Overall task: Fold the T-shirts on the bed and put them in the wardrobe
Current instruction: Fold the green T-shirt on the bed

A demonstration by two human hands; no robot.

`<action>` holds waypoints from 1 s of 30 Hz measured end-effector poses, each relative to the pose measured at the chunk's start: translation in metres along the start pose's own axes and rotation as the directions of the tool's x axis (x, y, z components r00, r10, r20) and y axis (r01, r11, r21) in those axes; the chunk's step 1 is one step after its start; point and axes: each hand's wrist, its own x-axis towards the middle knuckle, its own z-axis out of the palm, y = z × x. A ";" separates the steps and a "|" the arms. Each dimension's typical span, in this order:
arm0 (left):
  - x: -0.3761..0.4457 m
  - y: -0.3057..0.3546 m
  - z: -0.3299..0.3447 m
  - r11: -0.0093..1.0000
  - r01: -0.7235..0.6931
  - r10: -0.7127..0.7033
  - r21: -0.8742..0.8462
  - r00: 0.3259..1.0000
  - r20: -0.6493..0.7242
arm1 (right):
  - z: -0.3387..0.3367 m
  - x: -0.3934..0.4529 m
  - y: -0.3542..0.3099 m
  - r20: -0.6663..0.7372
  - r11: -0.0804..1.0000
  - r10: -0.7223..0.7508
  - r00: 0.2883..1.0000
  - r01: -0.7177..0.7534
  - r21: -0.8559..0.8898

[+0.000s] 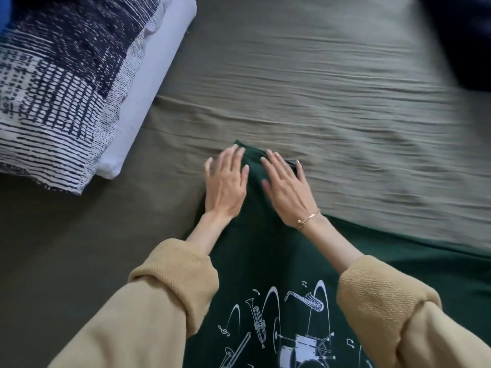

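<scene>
A dark green T-shirt with a white print of musical instruments lies spread on the olive-grey bed sheet. Its far end narrows to a strip between and under my hands. My left hand lies flat on the left side of that strip, fingers straight and spread. My right hand, with a gold bracelet at the wrist, presses flat on the right side, fingers straight. Both hands are slightly blurred. More green cloth stretches to the right, under my right forearm.
A pillow in a navy-and-white patterned case, with a plain white one beneath it, lies at the upper left. A dark blue cloth shows at the upper right corner. The sheet beyond my hands is wrinkled.
</scene>
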 end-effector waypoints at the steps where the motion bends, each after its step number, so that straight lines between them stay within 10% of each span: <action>1: -0.004 0.001 0.002 0.997 -0.071 0.066 0.033 0.990 0.125 | 0.007 -0.003 -0.003 0.095 0.997 0.011 0.995 -0.004 -0.071; 4: -0.006 0.000 0.008 0.989 -0.059 0.010 0.138 0.942 0.335 | 0.012 -0.005 -0.006 0.165 0.983 0.119 0.979 -0.093 -0.160; 30: -0.362 0.061 -0.111 0.984 0.175 -0.172 0.043 0.833 0.526 | -0.018 -0.381 -0.017 0.388 0.976 0.217 0.896 -0.201 -0.080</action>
